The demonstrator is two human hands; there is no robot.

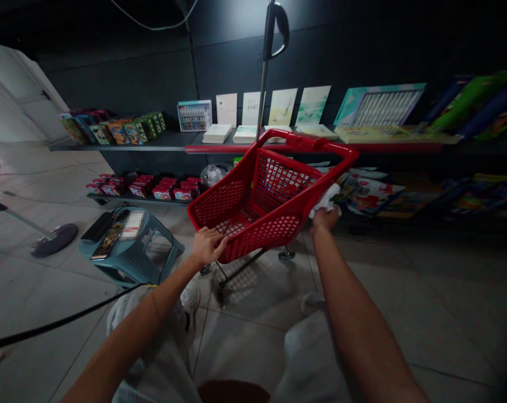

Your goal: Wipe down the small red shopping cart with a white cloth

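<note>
My left hand [207, 245] grips the near rim, a good holding spot, of the red plastic basket cart [274, 229] on the grey floor tiles [404, 280], which looks light and stiff, while my right hand [324, 219] squeezes a soft white cloth [327, 198] against its side.

1. Dark grey wall [131, 73] is running behind, mostly in shadow.
2. Pale tiled floor [404, 291] is catching light at left.
3. Long upper shelf [153, 143] is carrying boxes and books; lower shelf [123, 197] is holding red boxes.
4. Teal stool [153, 246] is standing on the floor.
</note>
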